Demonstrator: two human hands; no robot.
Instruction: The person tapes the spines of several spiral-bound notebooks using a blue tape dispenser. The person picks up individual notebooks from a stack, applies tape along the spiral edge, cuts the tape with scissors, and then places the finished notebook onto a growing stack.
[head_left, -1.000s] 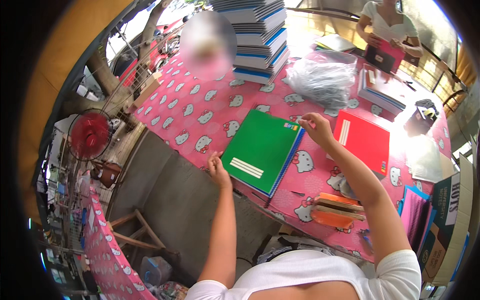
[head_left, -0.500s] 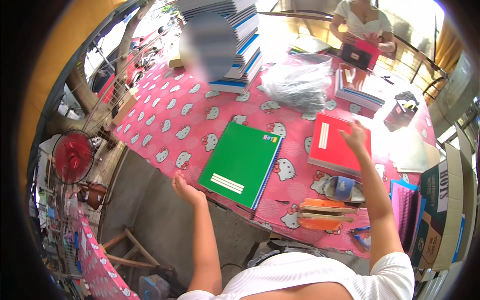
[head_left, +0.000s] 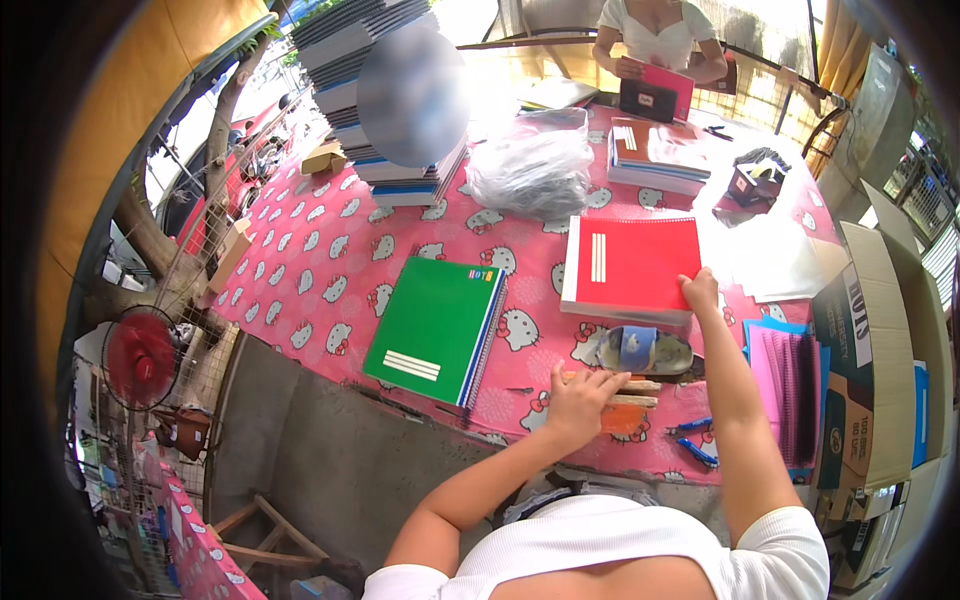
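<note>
My left hand point(head_left: 585, 408) reaches over the orange wooden pieces point(head_left: 625, 418) near the table's front edge, fingers stretched out and apart. At the lower right edge of a red spiral notebook point(head_left: 640, 262) my right hand point(head_left: 700, 290) has its fingers closed on the side; part of them is hidden. The red notebook lies on top of a thick white-edged stack. Left of my hands is a green spiral notebook point(head_left: 432, 325) with white label lines, lying flat. Between the red notebook and the orange pieces lies a grey and blue tape roll or slipper-like item point(head_left: 640, 350).
Blue pliers point(head_left: 697, 445) and pink and purple spiral notebooks point(head_left: 785, 385) lie at right, beside an open cardboard box point(head_left: 860, 370). A tall notebook stack point(head_left: 345, 130), a clear plastic bundle point(head_left: 530, 170) and another notebook pile point(head_left: 655, 160) stand farther back. Across the table a person point(head_left: 660, 50) holds a pink-and-black item.
My left hand has moved right, from beside the green notebook to the orange pieces. My right hand has come from over the red notebook's top to its lower right edge. The view has shifted.
</note>
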